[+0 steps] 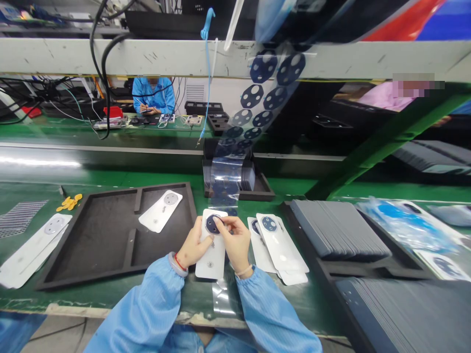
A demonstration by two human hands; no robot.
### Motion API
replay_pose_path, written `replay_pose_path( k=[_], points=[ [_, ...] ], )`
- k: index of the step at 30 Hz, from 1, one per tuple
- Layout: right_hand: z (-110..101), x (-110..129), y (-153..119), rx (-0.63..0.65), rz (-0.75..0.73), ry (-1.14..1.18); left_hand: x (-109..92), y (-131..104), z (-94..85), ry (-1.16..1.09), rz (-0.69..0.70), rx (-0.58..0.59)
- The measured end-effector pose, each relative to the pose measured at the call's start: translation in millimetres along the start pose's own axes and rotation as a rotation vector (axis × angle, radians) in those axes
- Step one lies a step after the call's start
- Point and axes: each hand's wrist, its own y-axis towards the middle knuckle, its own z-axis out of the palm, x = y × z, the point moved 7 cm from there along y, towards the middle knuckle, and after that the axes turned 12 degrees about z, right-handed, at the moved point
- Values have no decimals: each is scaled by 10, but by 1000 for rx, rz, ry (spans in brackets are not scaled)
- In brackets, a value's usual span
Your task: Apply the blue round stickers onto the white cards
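A white phone-shaped panel (210, 257) lies upright in front of me at the table's near side, with a dark round camera-ring piece (212, 224) at its top. My left hand (193, 245) holds the panel by its left edge, thumb across its face. The fingers of my right hand (237, 242) press on the dark round piece, thumb on top. Just right of my right hand rests a small pile of white panels (285, 250) with dark round pieces on them. A clear strip with dark round stickers (252, 96) hangs down behind the panel.
A black tray (99, 235) at left holds white panels (161, 212). More panels (33, 250) and yellow bits (69, 202) lie beyond its left side. Trays of grey sheets (340, 229) stand at right. A green post (393, 137) slants behind them. A person in blue (153, 95) sits across.
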Motion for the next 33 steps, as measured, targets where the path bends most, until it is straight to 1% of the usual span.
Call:
replay_pose_path(
  k=[7, 19, 26, 29, 33],
  points=[
    [-6, 2, -15, -22, -15, 10, 14, -11, 8, 9, -7, 21],
    [-2, 20, -32, -37, -50, -24, 11, -8, 8, 8, -17, 11],
    [1, 56, -66, -54, -113, -50, -5, -13, 17, 17, 4, 23],
    [11, 70, -83, -62, -150, -79, -16, -23, 0, 17, 5, -18],
    [32, 30, -91, -56, -156, -86, -8, -39, -25, 54, -40, -94]
  ],
)
